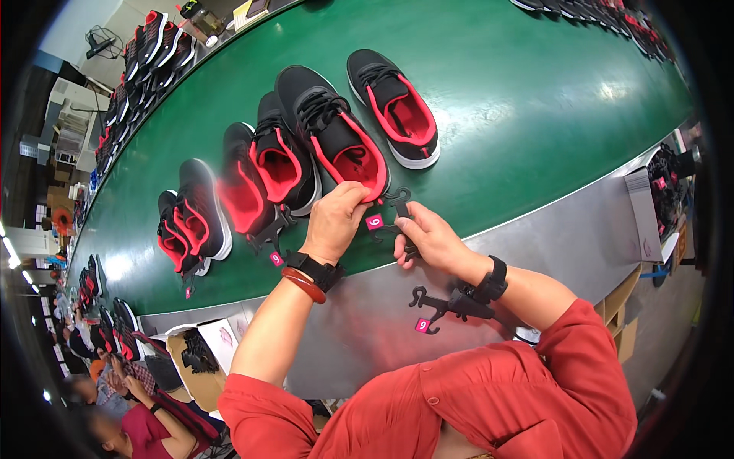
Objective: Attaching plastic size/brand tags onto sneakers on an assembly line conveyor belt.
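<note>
Item: black sneaker with red lining and white sole, on the green counter, toe pointing away from the person in the red shirt. Left hand: fingers pinched narrow on the heel collar of that sneaker; wrist carries a black wristband and a reddish-brown bangle.

Item: black plastic shoe hanger, in the right hand, fingers closed around it, just beside the heel (whether the two touch, I cannot tell from here). Pink tag at its left.

Companion pieces: one matching sneaker to the right; several more in a row to the left, including a blurred one with a tagged hanger at its heel.

Spares: a small group of hangers near the right wrist, over the grey metal ledge; an open carton of black pieces, far right.
</note>
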Demonstrator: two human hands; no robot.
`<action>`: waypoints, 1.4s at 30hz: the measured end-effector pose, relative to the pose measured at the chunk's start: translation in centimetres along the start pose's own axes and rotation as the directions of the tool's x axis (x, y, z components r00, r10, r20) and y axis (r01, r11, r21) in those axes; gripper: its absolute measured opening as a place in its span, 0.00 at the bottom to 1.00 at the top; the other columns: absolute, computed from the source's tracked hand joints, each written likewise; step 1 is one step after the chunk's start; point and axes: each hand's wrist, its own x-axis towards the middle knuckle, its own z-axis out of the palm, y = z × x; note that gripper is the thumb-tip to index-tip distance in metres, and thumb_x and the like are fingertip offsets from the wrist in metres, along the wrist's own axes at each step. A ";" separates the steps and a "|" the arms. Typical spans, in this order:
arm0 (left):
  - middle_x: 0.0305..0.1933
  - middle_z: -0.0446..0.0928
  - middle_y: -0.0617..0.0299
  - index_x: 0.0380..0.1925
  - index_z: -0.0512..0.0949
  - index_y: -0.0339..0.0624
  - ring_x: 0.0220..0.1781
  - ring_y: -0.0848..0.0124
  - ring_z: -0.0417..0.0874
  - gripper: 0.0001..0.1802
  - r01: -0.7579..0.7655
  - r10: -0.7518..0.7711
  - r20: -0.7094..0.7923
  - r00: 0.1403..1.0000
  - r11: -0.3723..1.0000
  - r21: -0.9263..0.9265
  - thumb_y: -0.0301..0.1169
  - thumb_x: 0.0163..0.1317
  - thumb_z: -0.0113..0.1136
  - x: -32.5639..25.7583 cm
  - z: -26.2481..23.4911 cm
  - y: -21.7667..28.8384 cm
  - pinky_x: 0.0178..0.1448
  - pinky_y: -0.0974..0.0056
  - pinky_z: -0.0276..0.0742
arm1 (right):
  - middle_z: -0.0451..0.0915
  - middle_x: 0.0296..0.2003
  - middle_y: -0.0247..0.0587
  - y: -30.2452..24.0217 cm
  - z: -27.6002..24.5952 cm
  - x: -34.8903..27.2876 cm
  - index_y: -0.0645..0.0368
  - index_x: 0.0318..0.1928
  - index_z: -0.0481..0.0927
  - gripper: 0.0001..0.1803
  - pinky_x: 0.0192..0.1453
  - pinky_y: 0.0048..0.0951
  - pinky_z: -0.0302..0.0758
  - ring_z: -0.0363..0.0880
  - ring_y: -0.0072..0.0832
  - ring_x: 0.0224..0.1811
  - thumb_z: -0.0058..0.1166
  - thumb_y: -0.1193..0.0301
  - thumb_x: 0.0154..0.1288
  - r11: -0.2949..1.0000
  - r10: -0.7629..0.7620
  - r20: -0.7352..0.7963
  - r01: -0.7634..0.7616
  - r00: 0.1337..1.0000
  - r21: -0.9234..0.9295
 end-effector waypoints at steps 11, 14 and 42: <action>0.39 0.79 0.60 0.42 0.78 0.44 0.38 0.58 0.83 0.15 -0.085 0.078 0.047 0.996 0.982 0.169 0.24 0.52 0.64 -1.0 -0.9 -1.2 0.39 0.60 0.81 | 0.75 0.17 0.33 -2.2 1.2 0.6 0.64 0.48 0.65 0.16 0.19 0.25 0.71 0.74 0.22 0.17 0.36 0.61 0.77 0.837 0.186 0.228 -0.033 0.956 -0.546; 0.42 0.78 0.60 0.49 0.76 0.46 0.38 0.58 0.84 0.21 -0.088 0.078 0.049 0.996 0.959 0.270 0.24 0.52 0.62 -0.8 -1.4 -1.1 0.36 0.60 0.81 | 0.74 0.15 0.31 -5.2 0.5 1.8 0.63 0.49 0.68 0.17 0.19 0.22 0.68 0.73 0.19 0.15 0.36 0.60 0.77 0.797 0.300 0.299 -0.066 0.906 -0.601; 0.34 0.79 0.42 0.45 0.79 0.43 0.38 0.44 0.80 0.16 0.286 -0.305 0.144 0.941 0.948 0.137 0.21 0.57 0.50 -1.6 -4.7 0.2 0.44 0.47 0.75 | 0.75 0.29 0.36 -10.7 -3.2 7.3 0.53 0.30 0.74 0.17 0.41 0.38 0.72 0.76 0.37 0.35 0.62 0.55 0.55 -0.449 -0.408 0.674 0.507 0.616 -0.735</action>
